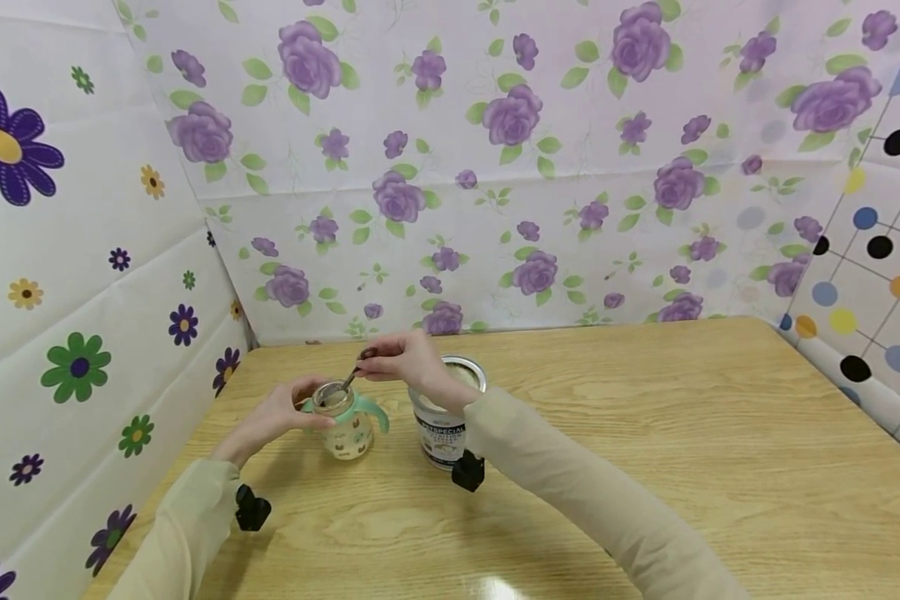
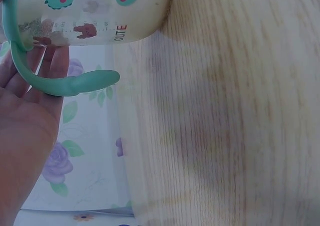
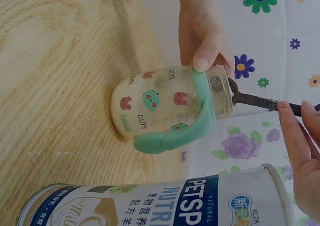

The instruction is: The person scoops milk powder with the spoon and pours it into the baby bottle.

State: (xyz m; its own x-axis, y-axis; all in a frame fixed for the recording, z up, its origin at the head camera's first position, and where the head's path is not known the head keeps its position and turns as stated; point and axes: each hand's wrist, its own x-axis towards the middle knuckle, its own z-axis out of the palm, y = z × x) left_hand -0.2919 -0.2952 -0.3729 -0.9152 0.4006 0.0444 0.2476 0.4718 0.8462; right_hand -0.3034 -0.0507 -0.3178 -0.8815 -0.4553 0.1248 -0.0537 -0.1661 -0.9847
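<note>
A clear baby bottle (image 1: pixel 350 440) with mint-green handles and small cartoon prints stands uncapped on the table. My left hand (image 1: pixel 279 417) grips it around the neck, the thumb on the green collar (image 3: pixel 202 90). Above the mouth, my right hand (image 1: pixel 411 363) pinches the handle of a dark metal spoon (image 3: pixel 257 101). The spoon slants down into the bottle's opening, where greyish powder shows inside the neck. In the left wrist view, one curved green handle (image 2: pixel 75 84) passes in front of the left fingers. The spoon is out of sight there.
Just right of the bottle stands an open white-and-blue milk powder can (image 1: pixel 438 433), pale powder inside, partly covered by the right forearm. The wooden table (image 1: pixel 645 450) stretches to the right. Flower-printed sheets (image 1: pixel 450 167) hang behind and at the left.
</note>
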